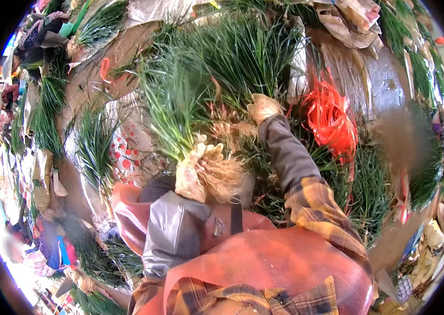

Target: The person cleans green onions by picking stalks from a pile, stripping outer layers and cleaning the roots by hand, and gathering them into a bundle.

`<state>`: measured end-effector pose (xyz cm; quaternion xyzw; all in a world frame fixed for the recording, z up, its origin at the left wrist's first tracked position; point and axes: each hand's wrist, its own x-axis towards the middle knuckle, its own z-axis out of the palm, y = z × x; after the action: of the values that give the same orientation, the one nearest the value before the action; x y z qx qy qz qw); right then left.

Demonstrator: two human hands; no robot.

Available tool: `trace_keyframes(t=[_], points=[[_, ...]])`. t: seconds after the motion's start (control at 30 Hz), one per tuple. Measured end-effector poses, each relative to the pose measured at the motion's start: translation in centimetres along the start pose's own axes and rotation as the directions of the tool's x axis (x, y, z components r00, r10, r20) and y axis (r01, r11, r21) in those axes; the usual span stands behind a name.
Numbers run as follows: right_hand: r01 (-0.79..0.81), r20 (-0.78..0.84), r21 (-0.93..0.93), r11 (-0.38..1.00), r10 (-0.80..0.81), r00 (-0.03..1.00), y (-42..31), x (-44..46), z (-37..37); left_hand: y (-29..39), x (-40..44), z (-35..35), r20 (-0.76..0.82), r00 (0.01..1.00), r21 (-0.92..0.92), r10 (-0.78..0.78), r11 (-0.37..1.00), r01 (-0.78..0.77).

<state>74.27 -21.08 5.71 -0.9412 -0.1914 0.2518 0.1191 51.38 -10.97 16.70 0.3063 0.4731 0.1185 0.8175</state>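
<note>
In the head view my left hand (189, 177), in a pale glove, is closed around the base of a bunch of grass-like plants (172, 121). Its long green leaves point up and away, and tan stringy roots (222, 176) hang out to the right. My right hand (264, 108), also gloved, rests at the near edge of a large heap of the same plants (232, 52). Its fingers look curled in; whatever they may grip is hidden. Reddish stem bases and roots (229, 118) of the heap lie just left of it.
Right of my right hand lies a tangle of red plastic string (331, 118). More plants (93, 144) lie at the left, beside a red-dotted white sheet (126, 152). A red apron (264, 262) covers my lap. Other people (43, 39) sit at the far left.
</note>
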Motion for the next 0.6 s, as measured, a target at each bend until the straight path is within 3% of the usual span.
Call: trace_keyframes(t=[0.03,0.1,0.13,0.17,0.2,0.23,0.27,0.3,0.33,0.4,0.43,0.47,0.5,0.57,0.6], points=[[-0.022,-0.093,0.237,0.971,0.045,0.995,-0.2,0.2,-0.2,-0.1,1.1,-1.3,0.010,0.999,0.148,0.053,0.988,-0.053],[0.160,-0.288,0.624,0.765,0.035,0.957,0.8,0.2,-0.4,-0.5,1.0,-1.2,-0.035,0.998,0.072,0.057,0.996,-0.054],[-0.014,-0.015,0.940,0.340,0.084,0.996,0.7,-0.5,-1.3,-0.7,1.5,-1.2,-0.042,0.999,0.046,0.029,0.999,-0.027],[0.086,-0.091,0.858,0.507,-0.014,0.996,4.5,3.0,2.9,-1.2,1.9,-1.3,-0.047,0.999,0.030,-0.010,0.999,0.011],[-0.192,0.191,0.981,0.013,-0.163,0.968,5.2,2.1,2.7,-2.2,2.2,-1.3,-0.068,0.998,-0.051,-0.013,0.999,0.009],[-0.491,0.313,0.766,-0.415,-0.426,0.849,4.8,1.2,1.3,-1.7,2.0,-1.1,-0.016,0.997,-0.030,-0.070,0.997,0.070],[-0.165,0.032,0.943,-0.289,-0.415,0.909,4.0,-0.8,0.8,-1.9,2.7,-1.3,0.013,0.995,-0.005,-0.097,0.995,0.097],[-0.231,0.128,0.943,-0.240,-0.380,0.916,1.2,-4.9,-2.8,-2.4,2.7,-1.9,0.025,0.990,0.024,-0.138,0.990,0.137],[-0.338,0.165,0.892,-0.299,-0.481,0.861,0.8,-5.7,-1.6,-1.1,0.7,0.0,0.042,0.997,0.015,-0.068,0.998,0.068],[-0.120,-0.020,0.972,-0.202,-0.581,0.814,-0.9,-7.2,0.1,-1.1,0.6,0.5,0.033,0.993,0.106,-0.117,0.988,0.113],[0.215,-0.205,0.975,-0.057,-0.608,0.767,-2.6,-9.2,0.5,-1.0,0.3,0.9,0.013,0.988,0.157,-0.153,0.976,0.149],[0.362,-0.238,0.927,0.103,-0.582,0.777,-3.2,-10.4,1.7,-1.0,-0.2,1.4,0.014,0.985,0.146,-0.171,0.975,0.167],[0.479,-0.272,0.835,0.270,-0.555,0.786,-3.9,-11.5,2.9,-1.9,0.4,-0.1,0.110,0.983,0.170,-0.145,0.977,0.125],[0.326,-0.185,0.857,0.399,-0.353,0.917,-5.0,-11.5,3.7,-1.9,0.8,-0.9,0.077,0.967,0.093,-0.242,0.968,0.235],[-0.013,-0.001,0.993,-0.118,-0.113,0.994,-4.5,-10.0,5.8,-1.2,0.1,-0.9,0.152,0.964,0.124,-0.220,0.971,0.202]])
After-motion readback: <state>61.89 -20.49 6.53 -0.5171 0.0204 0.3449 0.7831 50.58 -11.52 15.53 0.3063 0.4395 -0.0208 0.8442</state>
